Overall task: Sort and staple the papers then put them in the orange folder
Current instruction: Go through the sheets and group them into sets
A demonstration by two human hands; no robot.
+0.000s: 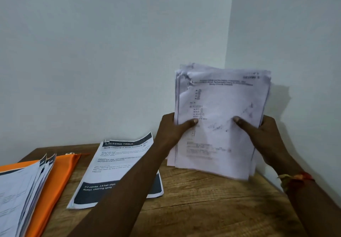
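One paper stack (221, 107) clamped by left hand (172, 131), right hand (265, 133) fingers (239, 122); one orange folder (59, 174); two flat piles (118, 170) (18, 190).

3 paper stacks (221, 98) (118, 168) (18, 190), 1 orange folder (60, 172), 2 hands (173, 131) (265, 133).

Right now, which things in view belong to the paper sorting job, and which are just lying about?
Job:
paper stack, gripped by left hand and right hand
Dressing Table sheets
paper pile on the orange folder

Just there:
wooden table
wristband on the right wrist
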